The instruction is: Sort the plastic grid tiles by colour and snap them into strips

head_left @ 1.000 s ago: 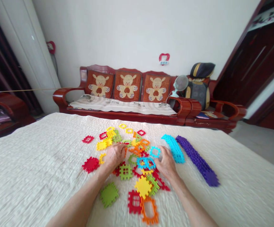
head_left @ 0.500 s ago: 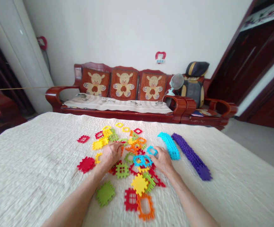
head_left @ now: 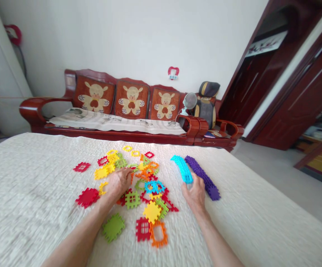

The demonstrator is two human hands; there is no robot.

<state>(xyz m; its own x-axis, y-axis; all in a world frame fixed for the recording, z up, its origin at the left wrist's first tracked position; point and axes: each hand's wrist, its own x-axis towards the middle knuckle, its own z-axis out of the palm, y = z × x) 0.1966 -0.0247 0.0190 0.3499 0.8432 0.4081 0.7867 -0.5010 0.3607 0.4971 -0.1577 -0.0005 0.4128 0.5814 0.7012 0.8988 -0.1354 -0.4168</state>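
Observation:
My right hand (head_left: 194,192) is closed around the near end of a row of light-blue plastic interlocking tiles (head_left: 182,167), thumb on one side and fingers on the other. A light-blue tile lies in its grip there, partly hidden. Beside that row, to the right, runs a longer row of purple tiles (head_left: 202,177). My left hand (head_left: 120,181) rests at the left of the loose pile with its fingers pinched together near a small orange piece (head_left: 132,178). What they hold, if anything, is hidden. Between the hands lie two light-blue frame tiles (head_left: 154,187).
Loose tiles spread over the cream table cover (head_left: 250,222), among them a yellow one (head_left: 152,211), a green one (head_left: 114,227), a red one (head_left: 87,197) and an orange frame (head_left: 158,234). Beyond the table stands a wooden sofa (head_left: 108,131) with a small fan (head_left: 190,100).
My right hand has carried a light-blue frame tile rightward from the pile to the near end of the light-blue row. My left hand stays by the pile. The view has turned right.

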